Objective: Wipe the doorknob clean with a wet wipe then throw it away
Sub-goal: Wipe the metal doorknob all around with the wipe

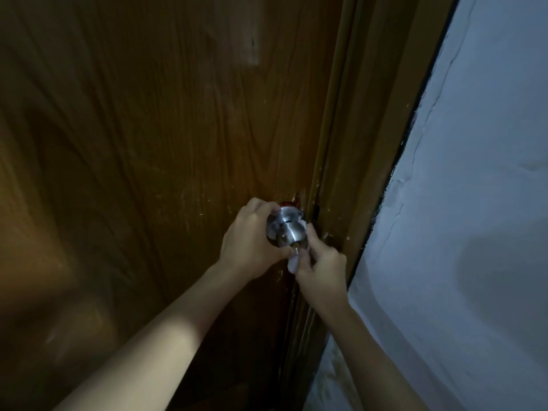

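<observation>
Steel doorknob point(285, 231) on the wooden door point(154, 137). Left hand point(250, 238) curls around its far side, apparently to steady it; right hand point(321, 266) pinches the white wet wipe point(293, 264) closed against the knob's lower edge, rubbing there.

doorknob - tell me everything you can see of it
The doorknob is a round, brushed silver metal knob with a stepped collar and a small brass-coloured centre at its face. It sits on a brown wooden door, close to the edge by the frame. The left hand cups it from the left, fingers curled over its top and underside. The right hand presses a white wet wipe against its lower right side; a bit of wipe also shows at its right edge.
</observation>
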{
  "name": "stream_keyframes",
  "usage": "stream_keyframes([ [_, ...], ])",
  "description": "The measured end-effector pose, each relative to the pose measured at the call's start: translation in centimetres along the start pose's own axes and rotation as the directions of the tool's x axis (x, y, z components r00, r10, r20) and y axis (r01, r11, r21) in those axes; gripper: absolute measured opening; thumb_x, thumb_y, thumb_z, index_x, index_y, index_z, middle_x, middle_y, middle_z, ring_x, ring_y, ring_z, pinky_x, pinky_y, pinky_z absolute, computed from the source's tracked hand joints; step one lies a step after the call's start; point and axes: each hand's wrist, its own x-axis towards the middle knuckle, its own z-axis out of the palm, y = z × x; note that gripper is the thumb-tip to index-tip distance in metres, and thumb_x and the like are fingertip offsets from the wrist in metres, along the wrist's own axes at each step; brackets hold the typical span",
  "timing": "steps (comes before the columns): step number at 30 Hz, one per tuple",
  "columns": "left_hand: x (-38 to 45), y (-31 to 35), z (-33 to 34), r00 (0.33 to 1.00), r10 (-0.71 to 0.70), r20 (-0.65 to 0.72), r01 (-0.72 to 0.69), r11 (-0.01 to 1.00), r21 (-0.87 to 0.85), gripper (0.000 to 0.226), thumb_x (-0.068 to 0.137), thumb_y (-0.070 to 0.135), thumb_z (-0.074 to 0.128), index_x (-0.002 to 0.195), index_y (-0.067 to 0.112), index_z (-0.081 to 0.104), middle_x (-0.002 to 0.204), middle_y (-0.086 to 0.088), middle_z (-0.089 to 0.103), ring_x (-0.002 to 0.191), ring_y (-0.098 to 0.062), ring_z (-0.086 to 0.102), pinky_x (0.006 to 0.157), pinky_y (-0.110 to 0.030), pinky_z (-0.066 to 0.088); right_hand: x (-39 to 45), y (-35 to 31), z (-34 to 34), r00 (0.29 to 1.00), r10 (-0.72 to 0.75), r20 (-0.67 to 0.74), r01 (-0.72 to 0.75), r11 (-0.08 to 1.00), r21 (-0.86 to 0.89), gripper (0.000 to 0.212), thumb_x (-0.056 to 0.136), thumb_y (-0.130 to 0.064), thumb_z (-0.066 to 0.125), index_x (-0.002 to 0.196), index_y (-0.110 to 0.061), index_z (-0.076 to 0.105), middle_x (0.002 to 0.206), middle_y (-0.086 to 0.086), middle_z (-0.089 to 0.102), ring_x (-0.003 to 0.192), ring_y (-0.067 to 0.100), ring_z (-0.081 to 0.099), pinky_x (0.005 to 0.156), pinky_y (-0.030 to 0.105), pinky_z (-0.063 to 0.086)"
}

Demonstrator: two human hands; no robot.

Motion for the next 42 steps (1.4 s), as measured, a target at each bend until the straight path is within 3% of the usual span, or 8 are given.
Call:
stream_keyframes([
  [5, 0.0, -0.1, -0.1, 1.000, 0.000, 0.001, 0.000, 1.000, -0.007, 0.073, 0.061, 0.031, 0.082, 0.125, 0.019, 0.049, 0.119, 0.003, 0.049, 0.103, -0.010, 0.047, 0.084, -0.028, 0.048, -2.1, 0.9, 1.3, 0.983, 0.115, -0.140, -0.098, 0.988, 0.123, 0.039, 0.092, -0.014, 0.042, 0.131, -0.017, 0.047, 0.076, -0.006, 0.064, 0.064, -0.001, 0.059, 0.061, 0.017, 0.046],
  [8, 0.0, 0.0, -0.1, 1.000, -0.012, 0.012, 0.013, 1.000, -0.018, 0.073, 0.061, 0.032, 0.082, 0.125, 0.019, 0.048, 0.120, 0.004, 0.049, 0.103, -0.010, 0.047, 0.083, -0.029, 0.048, -2.0, -0.8, 0.9, 0.938, 0.321, 0.128, -0.330, 0.725, 0.605, 0.039, 0.090, 0.003, 0.039, 0.104, -0.022, 0.066, 0.080, -0.002, 0.071, 0.080, 0.013, 0.064, 0.074, 0.028, 0.051],
  [14, 0.0, 0.0, 0.1, 1.000, -0.022, 0.010, 0.022, 1.000, -0.021, 0.074, 0.063, 0.032, 0.081, 0.127, 0.021, 0.046, 0.122, 0.006, 0.047, 0.102, -0.006, 0.042, 0.081, -0.025, 0.045, -0.4, -1.6, 0.4, 0.793, 0.487, 0.366, -0.516, 0.216, 0.829, 0.031, 0.085, 0.012, 0.037, 0.095, -0.001, 0.063, 0.107, 0.024, 0.063, 0.096, 0.024, 0.064, 0.077, 0.029, 0.055],
  [17, 0.0, -0.1, 0.1, 1.000, -0.024, 0.015, 0.025, 0.999, -0.027, 0.072, 0.064, 0.030, 0.080, 0.127, 0.020, 0.045, 0.123, 0.006, 0.047, 0.105, -0.009, 0.044, 0.080, -0.025, 0.045, -0.1, -1.4, 0.2, 0.754, 0.513, 0.411, -0.564, 0.184, 0.805, 0.026, 0.086, 0.011, 0.037, 0.090, 0.004, 0.062, 0.102, 0.023, 0.064, 0.094, 0.026, 0.064, 0.075, 0.030, 0.052],
  [24, 0.2, -0.2, 0.3, 1.000, -0.019, 0.015, 0.019, 1.000, -0.013, 0.072, 0.066, 0.031, 0.078, 0.128, 0.021, 0.044, 0.123, 0.006, 0.045, 0.111, -0.009, 0.043, 0.083, -0.022, 0.042, -0.3, -1.9, 0.0, 0.783, 0.536, 0.315, -0.547, 0.353, 0.759, 0.029, 0.083, 0.014, 0.039, 0.088, 0.000, 0.064, 0.098, 0.020, 0.064, 0.095, 0.028, 0.063, 0.082, 0.035, 0.053],
  [30, 0.2, -0.5, 0.6, 1.000, -0.004, -0.009, 0.004, 1.000, -0.015, 0.070, 0.064, 0.031, 0.079, 0.125, 0.021, 0.046, 0.121, 0.006, 0.046, 0.109, -0.009, 0.045, 0.082, -0.021, 0.043, -1.5, -1.3, 0.9, 0.922, 0.388, -0.008, -0.345, 0.828, 0.442, 0.047, 0.086, 0.005, 0.047, 0.123, -0.022, 0.056, 0.093, 0.005, 0.071, 0.085, 0.022, 0.065, 0.079, 0.047, 0.053],
  [36, 0.0, -0.6, 0.7, 1.000, 0.007, -0.018, -0.007, 1.000, -0.020, 0.071, 0.064, 0.031, 0.079, 0.126, 0.020, 0.045, 0.121, 0.006, 0.046, 0.109, -0.011, 0.046, 0.086, -0.027, 0.048, -0.2, -1.4, 0.1, 0.956, 0.291, -0.029, -0.264, 0.901, 0.343, 0.046, 0.086, 0.005, 0.049, 0.126, -0.019, 0.051, 0.088, 0.001, 0.070, 0.075, 0.002, 0.065, 0.062, 0.013, 0.050],
  [42, -0.1, -0.6, 0.6, 0.999, 0.030, -0.034, -0.031, 0.999, -0.023, 0.071, 0.063, 0.031, 0.080, 0.125, 0.020, 0.046, 0.120, 0.005, 0.048, 0.108, -0.010, 0.046, 0.085, -0.027, 0.048, -1.6, -1.5, -0.4, 0.972, 0.221, -0.080, -0.203, 0.961, 0.187, 0.041, 0.087, 0.002, 0.047, 0.121, -0.019, 0.056, 0.061, 0.000, 0.063, 0.042, 0.002, 0.050, 0.038, 0.008, 0.032],
])
